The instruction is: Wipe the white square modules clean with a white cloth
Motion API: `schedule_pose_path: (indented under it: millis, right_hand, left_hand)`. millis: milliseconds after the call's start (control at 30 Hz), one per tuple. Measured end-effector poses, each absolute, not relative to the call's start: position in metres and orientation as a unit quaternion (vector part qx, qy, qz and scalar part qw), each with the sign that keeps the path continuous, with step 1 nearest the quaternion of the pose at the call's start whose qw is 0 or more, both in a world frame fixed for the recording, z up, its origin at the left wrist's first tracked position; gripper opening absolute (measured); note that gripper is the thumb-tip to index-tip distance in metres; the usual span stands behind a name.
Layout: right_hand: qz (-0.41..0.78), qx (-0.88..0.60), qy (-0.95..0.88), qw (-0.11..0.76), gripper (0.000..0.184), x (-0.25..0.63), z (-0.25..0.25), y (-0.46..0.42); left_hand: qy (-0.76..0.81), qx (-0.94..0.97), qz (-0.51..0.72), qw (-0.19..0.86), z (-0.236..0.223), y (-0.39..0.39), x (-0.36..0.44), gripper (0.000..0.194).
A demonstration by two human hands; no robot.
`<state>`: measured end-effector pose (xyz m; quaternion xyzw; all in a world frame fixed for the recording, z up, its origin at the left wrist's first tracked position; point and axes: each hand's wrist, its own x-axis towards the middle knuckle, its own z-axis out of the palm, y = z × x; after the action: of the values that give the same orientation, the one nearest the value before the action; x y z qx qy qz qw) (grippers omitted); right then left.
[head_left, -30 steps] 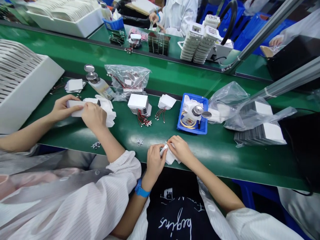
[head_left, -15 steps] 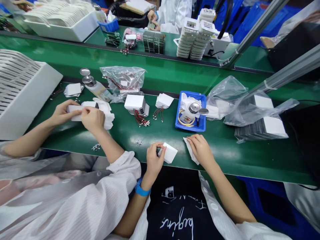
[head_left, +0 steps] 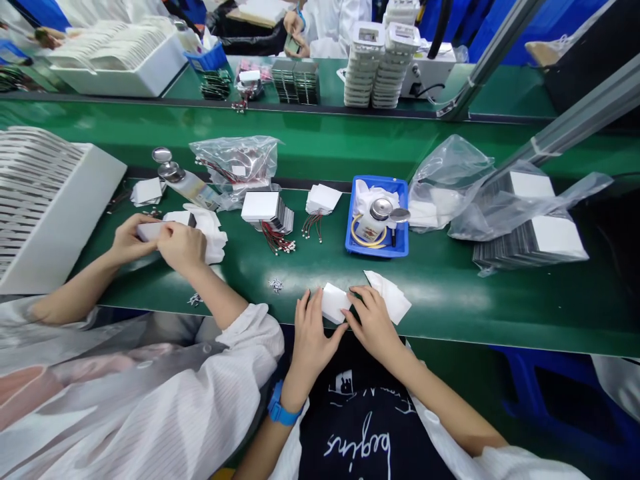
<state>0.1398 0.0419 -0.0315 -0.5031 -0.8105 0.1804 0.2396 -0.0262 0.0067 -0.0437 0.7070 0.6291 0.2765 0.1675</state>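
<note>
A small white rectangular panel [head_left: 335,303] is held between my two hands near the front edge of the table. My left hand [head_left: 314,332] has its fingers along the panel's left side and its thumb below. On the right side, my right hand [head_left: 374,323] grips the panel's edge with thumb and fingers. A folded white wipe [head_left: 391,298] lies on the table just beyond my right hand. Farther back are a stack of white panels [head_left: 261,207] with red and black wires and a few loose white panels [head_left: 323,199].
A blue basket [head_left: 376,252] holds a pump bottle [head_left: 374,225]. Bagged panels [head_left: 533,243] stand at right. Small white pieces [head_left: 275,285] lie left of my hands. At left, a co-worker's hands [head_left: 183,247] hold a white block, near a slotted white rack [head_left: 83,213].
The wipe, earlier against the panel in both hands, was drawn right by my right hand and laid down. My right hand has come back to the panel, fingers free of the wipe.
</note>
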Motion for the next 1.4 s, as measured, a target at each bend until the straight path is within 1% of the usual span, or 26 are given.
schedule_pose_path:
  millis: [100, 300, 433, 533, 667, 833, 933, 1033, 1167, 1233, 1300, 1400]
  right_hand:
    - [0.192, -0.499, -0.807, 0.251, 0.027, 0.140, -0.032, 0.041]
    - [0.206, -0.501, -0.795, 0.273, 0.024, 0.143, -0.034, 0.042]
    - [0.213, -0.506, -0.785, 0.289, 0.026, 0.144, -0.037, 0.040]
    - [0.234, -0.498, -0.779, 0.302, 0.028, 0.144, -0.040, 0.042]
    - [0.255, -0.487, -0.774, 0.316, 0.031, 0.143, -0.042, 0.051]
    - [0.315, -0.476, -0.761, 0.307, 0.024, 0.137, -0.039, 0.060]
    - [0.339, -0.469, -0.757, 0.301, 0.023, 0.135, -0.035, 0.062]
    - [0.366, -0.458, -0.751, 0.303, 0.025, 0.137, -0.032, 0.063]
    - [0.375, -0.451, -0.751, 0.304, 0.024, 0.142, -0.026, 0.061]
    - [0.356, -0.428, -0.772, 0.306, 0.024, 0.142, -0.022, 0.059]
    - [0.316, -0.394, -0.803, 0.317, 0.026, 0.140, -0.019, 0.056]
    - [0.226, -0.353, -0.843, 0.338, 0.030, 0.137, -0.018, 0.055]
  left_hand:
    - [0.631, 0.709, 0.269, 0.166, -0.043, 0.003, -0.022, 0.080]
    - [0.639, 0.696, 0.288, 0.156, -0.046, -0.001, -0.017, 0.066]
    - [0.623, 0.701, 0.299, 0.177, -0.046, -0.004, -0.017, 0.065]
    - [0.604, 0.707, 0.309, 0.197, -0.041, -0.007, -0.019, 0.069]
    - [0.563, 0.727, 0.320, 0.228, -0.032, -0.010, -0.018, 0.081]
    - [0.549, 0.720, 0.325, 0.275, -0.015, -0.013, -0.013, 0.091]
    - [0.548, 0.696, 0.328, 0.327, -0.002, -0.017, -0.011, 0.092]
    - [0.546, 0.639, 0.331, 0.428, 0.008, -0.018, -0.009, 0.091]
    - [0.514, 0.456, 0.423, 0.591, 0.007, -0.011, -0.005, 0.068]
    - [0.483, 0.390, 0.450, 0.641, 0.004, -0.005, -0.004, 0.062]
    - [0.477, 0.382, 0.420, 0.671, 0.003, 0.000, -0.006, 0.059]
    - [0.489, 0.407, 0.331, 0.697, 0.004, 0.002, -0.012, 0.051]
